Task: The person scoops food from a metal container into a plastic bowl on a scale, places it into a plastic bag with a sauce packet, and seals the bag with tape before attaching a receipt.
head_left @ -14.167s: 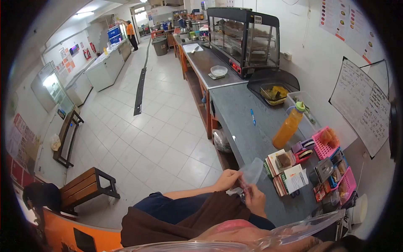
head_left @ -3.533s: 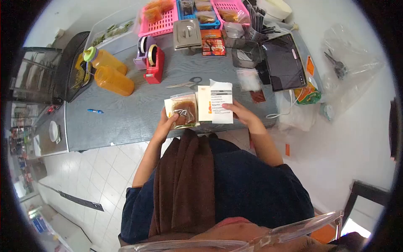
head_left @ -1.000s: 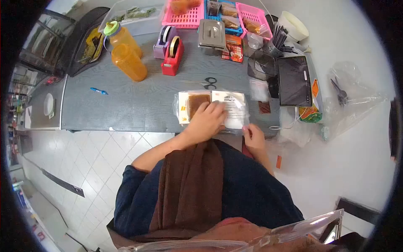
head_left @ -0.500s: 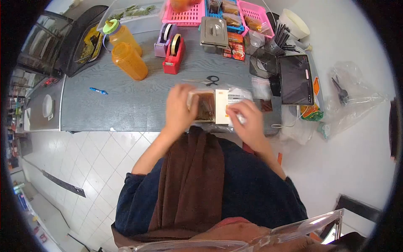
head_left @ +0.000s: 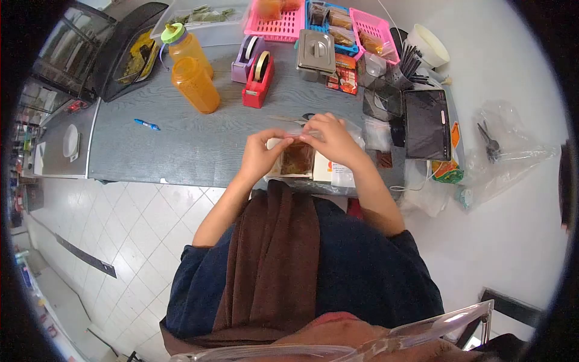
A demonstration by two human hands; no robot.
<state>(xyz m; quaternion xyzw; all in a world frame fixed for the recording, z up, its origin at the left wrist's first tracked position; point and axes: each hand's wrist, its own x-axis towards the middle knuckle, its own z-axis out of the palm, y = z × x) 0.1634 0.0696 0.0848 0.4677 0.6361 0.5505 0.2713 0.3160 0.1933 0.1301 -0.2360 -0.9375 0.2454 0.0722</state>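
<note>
Pinching with both hands at the moment, thumbs against curled fingers and tips almost meeting. Left hand (head_left: 260,155) and right hand (head_left: 333,142) seem to have the upper edge of some clear plastic (head_left: 295,134) between them, so neither one's open, though the film is so see-through I can't tell exactly how much each has. The brown packet (head_left: 297,161) sits right below the fingertips on the body side, between the two hands and close to the front edge of the grey table (head_left: 175,151). Just right of it there's a white card-like piece (head_left: 322,169), next to the right wrist. Can't make out whether the packet is inside the plastic or under it. Scissors (head_left: 288,119) lie just beyond the fingers, handles partly hidden by the right hand. Further back you've got a red tape dispenser (head_left: 256,93) beside a purple one, plus an orange bottle (head_left: 198,87) off to the left.
</note>
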